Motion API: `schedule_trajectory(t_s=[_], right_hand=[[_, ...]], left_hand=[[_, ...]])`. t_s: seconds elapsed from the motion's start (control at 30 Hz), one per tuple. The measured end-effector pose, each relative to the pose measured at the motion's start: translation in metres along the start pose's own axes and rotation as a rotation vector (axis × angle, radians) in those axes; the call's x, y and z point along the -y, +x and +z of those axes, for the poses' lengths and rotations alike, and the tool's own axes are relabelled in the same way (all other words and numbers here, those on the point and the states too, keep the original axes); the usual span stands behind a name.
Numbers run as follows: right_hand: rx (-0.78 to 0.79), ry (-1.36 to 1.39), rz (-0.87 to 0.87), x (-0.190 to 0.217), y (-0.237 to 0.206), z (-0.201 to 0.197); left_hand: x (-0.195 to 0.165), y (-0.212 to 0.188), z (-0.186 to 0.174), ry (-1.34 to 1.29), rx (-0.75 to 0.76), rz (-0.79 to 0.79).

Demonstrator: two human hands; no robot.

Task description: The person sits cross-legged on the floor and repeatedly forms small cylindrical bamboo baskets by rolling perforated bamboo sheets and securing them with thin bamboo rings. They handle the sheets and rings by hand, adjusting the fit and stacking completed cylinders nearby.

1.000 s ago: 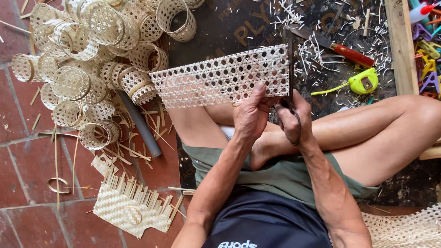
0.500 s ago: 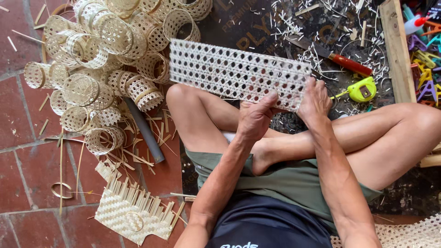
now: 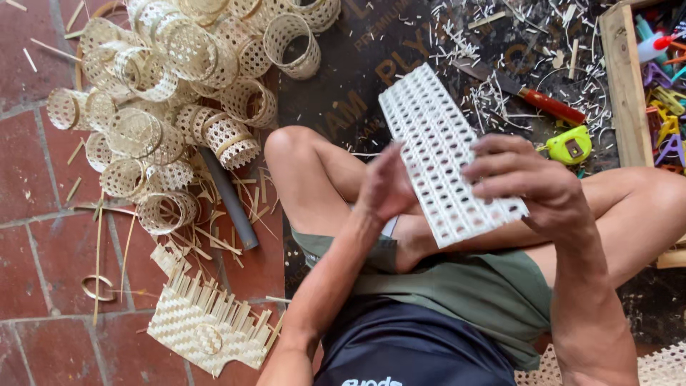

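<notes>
Now the woven strip (image 3: 446, 161) is up in front of the crossed legs, one long pale lattice panel with rows of open holes, running slantwise from the dark plywood board (image 3: 343, 86) down toward the lap. The right hand (image 3: 525, 182) is on its near end, fingers spread and curled over the top face, pinning that end in a loose grip. The left hand (image 3: 386, 187) sits just beside the strip's left edge, palm turned toward it, fingers straight and together; whether it actually touches the edge I cannot tell.

Off to the left, a heap of woven rings (image 3: 168, 86), short open cylinders of the same lattice, well over a dozen piled on the red brick floor (image 3: 36, 171), too tangled for an exact count. One grey pipe (image 3: 229, 200) lies slanted at the foot of that heap. One flat woven mat (image 3: 207, 325) with loose ends sticking up sits near the left elbow.

Past the strip, on the board among white shavings: one red-handled knife (image 3: 532, 96) and one yellow-green tape measure (image 3: 569, 145), just beside the right hand's knuckles. One wooden batten (image 3: 625, 78) borders them on the right.
</notes>
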State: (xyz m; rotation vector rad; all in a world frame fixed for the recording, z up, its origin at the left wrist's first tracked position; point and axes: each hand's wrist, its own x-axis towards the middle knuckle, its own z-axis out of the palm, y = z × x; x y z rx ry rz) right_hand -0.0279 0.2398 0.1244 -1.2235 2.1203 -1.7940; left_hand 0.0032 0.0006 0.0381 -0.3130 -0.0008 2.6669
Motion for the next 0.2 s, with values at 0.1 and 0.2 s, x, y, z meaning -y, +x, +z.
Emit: schedule_trajectory(t_s=[0.1,0.2], right_hand=[[-0.002,0.085,0.04,0.005,-0.02,0.001],[-0.19,0.036,0.515,-0.004,-0.05,0.018]], left_hand=[[-0.031,0.014,-0.008,0.325,0.025,0.154],[-0.039,0.02,-0.022,0.674,0.006,0.429]])
